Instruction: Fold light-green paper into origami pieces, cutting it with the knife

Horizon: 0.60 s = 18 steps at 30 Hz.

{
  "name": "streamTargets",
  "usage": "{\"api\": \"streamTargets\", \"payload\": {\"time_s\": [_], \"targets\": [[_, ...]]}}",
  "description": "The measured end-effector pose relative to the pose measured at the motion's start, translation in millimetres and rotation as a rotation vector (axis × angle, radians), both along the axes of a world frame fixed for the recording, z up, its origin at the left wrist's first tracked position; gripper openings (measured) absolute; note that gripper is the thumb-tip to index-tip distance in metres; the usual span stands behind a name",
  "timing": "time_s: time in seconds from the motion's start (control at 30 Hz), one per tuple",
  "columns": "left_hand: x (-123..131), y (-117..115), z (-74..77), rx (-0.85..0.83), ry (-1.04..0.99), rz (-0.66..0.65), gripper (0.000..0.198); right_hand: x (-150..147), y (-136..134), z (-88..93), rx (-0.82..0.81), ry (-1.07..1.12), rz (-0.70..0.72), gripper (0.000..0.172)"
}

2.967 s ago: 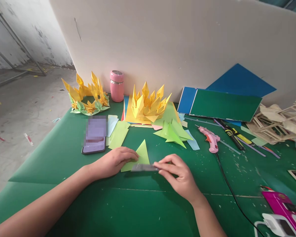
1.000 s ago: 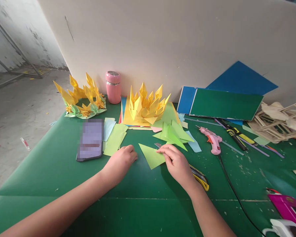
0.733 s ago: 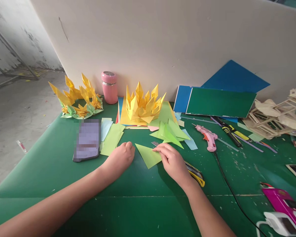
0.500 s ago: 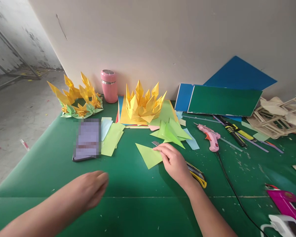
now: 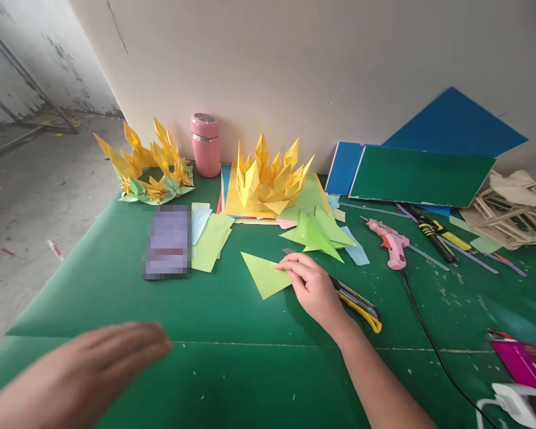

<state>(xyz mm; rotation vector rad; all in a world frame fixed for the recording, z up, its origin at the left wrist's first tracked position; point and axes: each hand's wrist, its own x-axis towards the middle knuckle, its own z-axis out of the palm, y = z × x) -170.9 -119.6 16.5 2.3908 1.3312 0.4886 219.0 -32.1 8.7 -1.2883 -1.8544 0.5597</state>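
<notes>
Far L of the pale-green paper triangle [image 5: 264, 275] on the green tabletop [image 5: 232, 381], and in front of it, the L hand [image 5: 111, 357] hung blurred, well apart fr the R hand [image 5: 312, 289]; fingers side by side, but spread or closed could not be told. Far L and behind the triangle stood an orange paper crown [image 5: 155, 189] w/ green leaves round its base. Nearer the triangle lay a phone [image 5: 168, 241], then a blue slip [image 5: 200, 221] beside overlapping pale-green slips [image 5: 210, 245]; a pink flask [image 5: 206, 152] stood upright well behind, also L. Directly behind, a yellow paper crown [image 5: 270, 187] sat on a stack of coloured sheets [image 5: 316, 189]. The triangle lay approx mid-table, its R part under the R hand, whose fingertips were clamped together on the paper's upper R edge. A metal blade end [image 5: 288, 251] showed just beyond those fingers. Just R of the triangle, a yellow-handled box cutter [image 5: 361, 311] lay partly hidden by the same hand; behind and R, folded bright-green paper [image 5: 317, 235] w/ pointed tips and a second blue slip [image 5: 356, 245]. Farther R: a pink glue gun [image 5: 395, 244], a black-and-yellow tool [image 5: 429, 233] and, behind, a green board [image 5: 422, 176] and a blue board [image 5: 455, 128] that leaned on the pale wall [image 5: 272, 65]. Farthest R: a wooden stick model [image 5: 513, 205], behind, and a magenta device [image 5: 520, 360] nr a white unit [image 5: 518, 402], in front
</notes>
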Motion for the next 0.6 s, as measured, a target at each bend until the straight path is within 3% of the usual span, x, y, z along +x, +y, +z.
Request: {"api": "streamTargets", "payload": {"time_s": [0.1, 0.23, 0.3, 0.37, 0.43, 0.6], "targets": [[78, 36, 19.9, 0.021, 0.007, -0.194, 0.040, -1, -2, 2.5, -0.077, 0.071, 0.012, 0.028], [144, 86, 23.7, 0.064, -0.116, -0.082, 0.066, -2, -4, 6.8, -0.279, 0.187, 0.086, 0.029], [157, 103, 17.6, -0.007, -0.163, -0.078, 0.084, -1, -4, 8.1, -0.350, 0.223, 0.125, 0.039], [163, 114, 10.8, -0.054, -0.242, -0.095, 0.085, 0, -3, 8.5, -0.380, 0.237, 0.133, 0.045], [164, 118, 6.0, -0.079, -0.251, -0.147, 0.080, 0, -2, 8.4, -0.391, 0.239, 0.119, 0.044], [165, 115, 2.4, -0.047, -0.212, -0.206, 0.095, 0, 0, 7.3, -0.435, 0.294, 0.108, 0.033]]}}
